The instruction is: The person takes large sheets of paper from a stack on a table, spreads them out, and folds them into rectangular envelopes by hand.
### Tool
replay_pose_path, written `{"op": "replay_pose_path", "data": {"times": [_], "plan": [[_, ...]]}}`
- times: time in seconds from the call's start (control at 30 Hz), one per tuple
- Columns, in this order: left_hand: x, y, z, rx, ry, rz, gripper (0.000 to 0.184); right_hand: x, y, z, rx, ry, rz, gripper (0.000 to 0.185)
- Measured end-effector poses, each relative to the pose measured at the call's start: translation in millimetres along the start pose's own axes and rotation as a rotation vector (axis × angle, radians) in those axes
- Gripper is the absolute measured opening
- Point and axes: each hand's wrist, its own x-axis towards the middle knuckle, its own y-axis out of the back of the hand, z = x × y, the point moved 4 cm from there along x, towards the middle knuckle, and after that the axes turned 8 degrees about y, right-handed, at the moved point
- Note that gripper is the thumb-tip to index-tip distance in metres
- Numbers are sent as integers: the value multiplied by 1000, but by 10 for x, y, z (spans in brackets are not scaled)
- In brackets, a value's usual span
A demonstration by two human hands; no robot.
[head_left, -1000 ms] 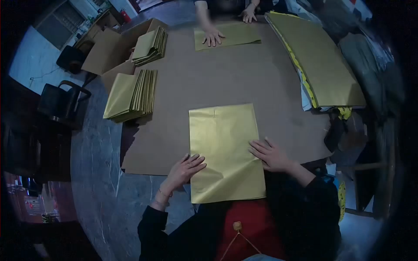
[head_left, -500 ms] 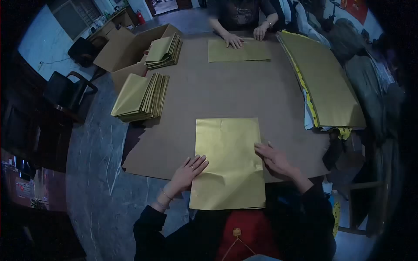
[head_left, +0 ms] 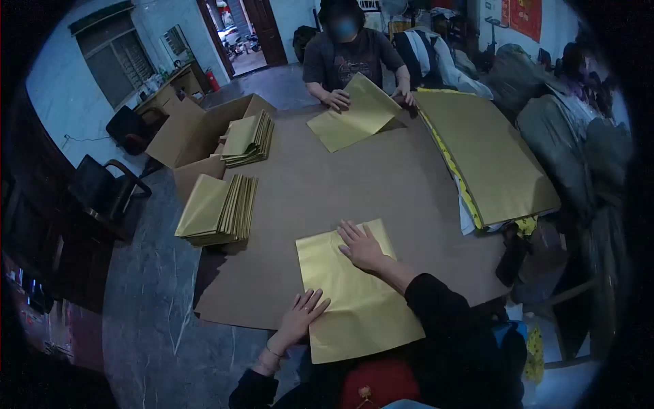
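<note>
A creased sheet of gold-coloured paper (head_left: 364, 320) lies before me, its near end reaching past the table's front edge. My left hand (head_left: 304, 317) rests on the sheet's left edge with fingers spread. Flat on its upper part is my right hand (head_left: 362, 249), fingers stretched out, the forearm crossing the right side of the paper. Neither hand is closed around anything. The sheet sits slightly turned, its top corner pointing up and right. Whether it is one layer or folded, I cannot tell.
Folded gold papers form a near stack (head_left: 216, 211) and a far stack (head_left: 246, 140) on the left, beside an open cardboard box (head_left: 197, 136). A pile of large gold sheets (head_left: 487, 157) lies right. Opposite, a co-worker (head_left: 351, 65) handles another gold sheet (head_left: 357, 116). Brown board (head_left: 340, 187) covers the table.
My right hand has moved from the sheet's right edge onto its upper part. The sheet has turned slightly. Across the table, the co-worker's sheet is lifted and tilted. My view has risen.
</note>
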Motion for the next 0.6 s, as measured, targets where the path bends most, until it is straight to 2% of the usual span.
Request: {"op": "replay_pose_path", "data": {"times": [0.2, 0.3, 0.37, 0.4, 0.5, 0.57, 0.6], "plan": [[14, 108, 44, -26, -12, 13, 55, 325, -114, -584, 65, 222, -24, 51], [18, -14, -11, -9, 3, -7, 55, 490, -202, -753, -61, 301, 25, 51], [8, -28, -12, 2, -6, -7, 56, 522, -191, -781, 29, 294, 55, 51], [10, 15, 9, -20, -15, -3, 57, 499, -175, -772, -15, 329, 56, 51], [10, 21, 12, -2, -15, -12, 58, 354, -92, -688, 107, 442, 27, 52], [2, 29, 18, -31, -9, 9, 57, 197, -58, -532, 186, 360, -33, 53], [1, 6, 9, -3, -2, 14, 56, 116, -139, -369, 54, 324, -7, 54]]}}
